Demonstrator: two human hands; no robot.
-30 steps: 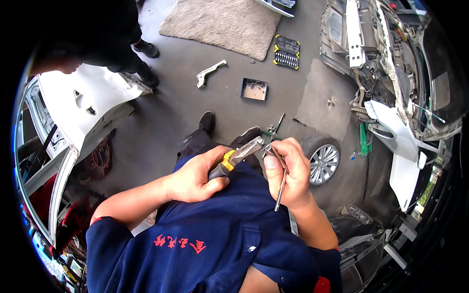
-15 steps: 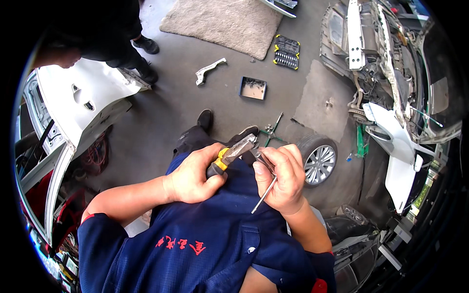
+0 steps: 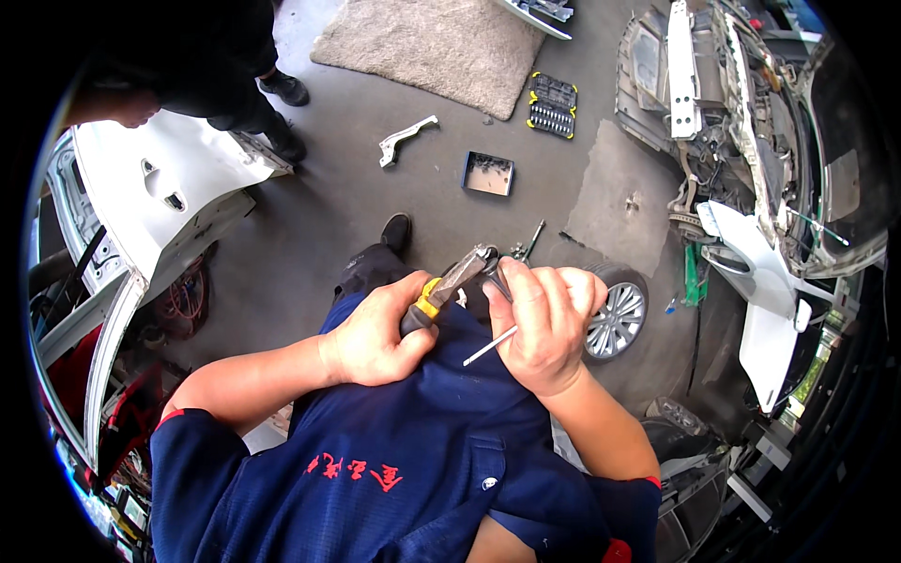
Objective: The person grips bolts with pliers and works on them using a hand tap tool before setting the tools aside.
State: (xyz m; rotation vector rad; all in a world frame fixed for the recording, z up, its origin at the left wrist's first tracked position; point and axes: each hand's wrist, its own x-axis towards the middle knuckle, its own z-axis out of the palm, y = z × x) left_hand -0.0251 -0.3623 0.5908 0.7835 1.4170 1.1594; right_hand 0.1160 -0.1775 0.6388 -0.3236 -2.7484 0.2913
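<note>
Grey workshop floor [image 3: 328,235] spread under everything, with a stripped car [image 3: 758,141] at the right, its front structure bare. A white car door [image 3: 113,188] stood at the left, beside a co-worker's dark-clad legs [image 3: 216,75]. Beyond lay a beige rug [image 3: 427,52]; nearer, a wheel [image 3: 618,319] rested off any hub, so the dismantling looked well advanced. An open socket case [image 3: 552,105] and a shallow box [image 3: 488,174] holding small dark pieces sat on the floor, near a pale bracket [image 3: 406,141].

Above the person's lap, the left hand [image 3: 380,328] was closed around yellow-and-black pliers [image 3: 460,281]. The right hand [image 3: 542,328], fingers curled, held a slim metal rod [image 3: 490,347] at its upper part, the lower end sticking out. The pliers' tips met a small dark piece [image 3: 493,260] by the right fingers. This handwork seemed under way, not finished; how much remained could not be told.
</note>
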